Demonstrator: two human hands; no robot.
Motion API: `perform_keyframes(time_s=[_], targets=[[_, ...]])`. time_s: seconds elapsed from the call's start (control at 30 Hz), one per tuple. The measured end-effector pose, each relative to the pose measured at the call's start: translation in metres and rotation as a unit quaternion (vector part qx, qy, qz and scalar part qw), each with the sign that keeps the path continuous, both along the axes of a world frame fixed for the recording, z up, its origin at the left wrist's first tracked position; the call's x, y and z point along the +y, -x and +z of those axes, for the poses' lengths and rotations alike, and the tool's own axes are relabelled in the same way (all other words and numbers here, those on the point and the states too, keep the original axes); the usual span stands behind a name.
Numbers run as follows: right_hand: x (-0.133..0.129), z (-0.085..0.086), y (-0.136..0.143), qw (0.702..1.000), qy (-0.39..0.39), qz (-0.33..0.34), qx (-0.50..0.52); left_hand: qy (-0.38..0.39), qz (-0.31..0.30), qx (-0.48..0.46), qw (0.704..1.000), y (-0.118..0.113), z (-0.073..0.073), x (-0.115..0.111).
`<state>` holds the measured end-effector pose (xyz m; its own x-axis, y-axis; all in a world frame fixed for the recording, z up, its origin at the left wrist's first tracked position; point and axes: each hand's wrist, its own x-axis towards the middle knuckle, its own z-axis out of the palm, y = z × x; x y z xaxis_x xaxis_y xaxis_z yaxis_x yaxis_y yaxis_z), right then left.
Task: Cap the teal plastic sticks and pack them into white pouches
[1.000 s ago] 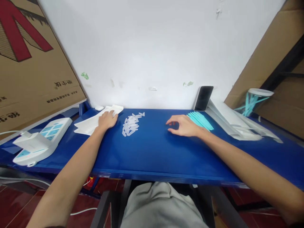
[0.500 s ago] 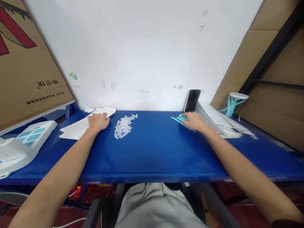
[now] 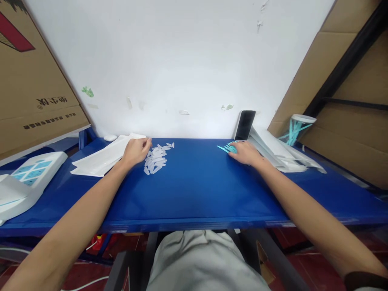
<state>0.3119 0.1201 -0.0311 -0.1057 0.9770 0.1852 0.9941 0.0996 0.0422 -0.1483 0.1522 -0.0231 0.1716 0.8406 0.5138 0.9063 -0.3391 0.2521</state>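
My left hand (image 3: 136, 150) is over the right edge of the white paper-like sheets (image 3: 100, 160), its fingers curled together and closed. Whether it holds anything is hidden. Just right of its fingertips lies a loose pile of small translucent white pieces (image 3: 156, 159). My right hand (image 3: 246, 153) rests on a small group of thin teal sticks (image 3: 226, 148). Its thumb and fingers are apart, touching the sticks, and it covers their right ends.
A dark-screened phone (image 3: 245, 125) leans on the wall behind my right hand. Plastic bags (image 3: 273, 149) and a clear container of teal sticks (image 3: 295, 131) stand at right. A white device with blue panels (image 3: 36, 173) sits at left on the blue table (image 3: 194, 194).
My left hand has moved right, from the white sheets toward the translucent pieces, and its fingers have curled in. My right hand stays at the teal sticks, thumb now lower. The view shifted slightly.
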Motion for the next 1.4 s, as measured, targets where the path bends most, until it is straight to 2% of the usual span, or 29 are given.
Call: perform_keyframes(time_s=[0.17, 0.33, 0.57, 0.7, 0.83, 0.9, 1.07, 1.13, 1.2, 1.27, 1.33, 1.4], targets=[[-0.003, 0.001, 0.004, 1.0, 0.003, -0.006, -0.003, -0.044, -0.042, 0.032, 0.998, -0.011, 0.003, -0.003], [-0.004, 0.0, 0.014, 1.0, 0.006, 0.02, -0.006, -0.067, -0.087, 0.077, 0.991, -0.03, 0.011, -0.013], [-0.006, -0.004, 0.027, 0.993, 0.015, 0.112, 0.023, -0.081, -0.176, 0.079, 0.978, -0.05, 0.012, -0.029], [-0.01, -0.01, 0.041, 0.982, 0.011, 0.182, 0.05, -0.084, -0.235, 0.084, 0.965, -0.079, 0.016, -0.04], [-0.02, -0.015, 0.062, 0.949, -0.015, 0.29, 0.122, -0.051, -0.298, 0.163, 0.939, -0.115, 0.015, -0.049], [-0.027, -0.016, 0.073, 0.926, -0.02, 0.341, 0.161, -0.037, -0.308, 0.198, 0.93, -0.125, 0.01, -0.05], [-0.045, -0.015, 0.097, 0.883, 0.007, 0.409, 0.232, -0.01, -0.308, 0.18, 0.934, -0.121, -0.01, -0.048], [-0.049, -0.012, 0.101, 0.889, -0.008, 0.398, 0.228, 0.014, -0.316, 0.166, 0.934, -0.118, -0.017, -0.051], [-0.049, -0.007, 0.097, 0.913, -0.03, 0.35, 0.206, 0.037, -0.314, 0.149, 0.937, -0.119, -0.021, -0.055], [-0.044, 0.0, 0.086, 0.95, -0.055, 0.265, 0.157, 0.048, -0.304, 0.14, 0.941, -0.125, -0.02, -0.06], [-0.034, 0.006, 0.067, 0.982, -0.067, 0.152, 0.085, 0.056, -0.3, 0.14, 0.942, -0.131, -0.019, -0.063], [-0.024, 0.009, 0.045, 0.998, -0.045, 0.04, 0.027, 0.071, -0.306, 0.144, 0.938, -0.134, -0.018, -0.064]])
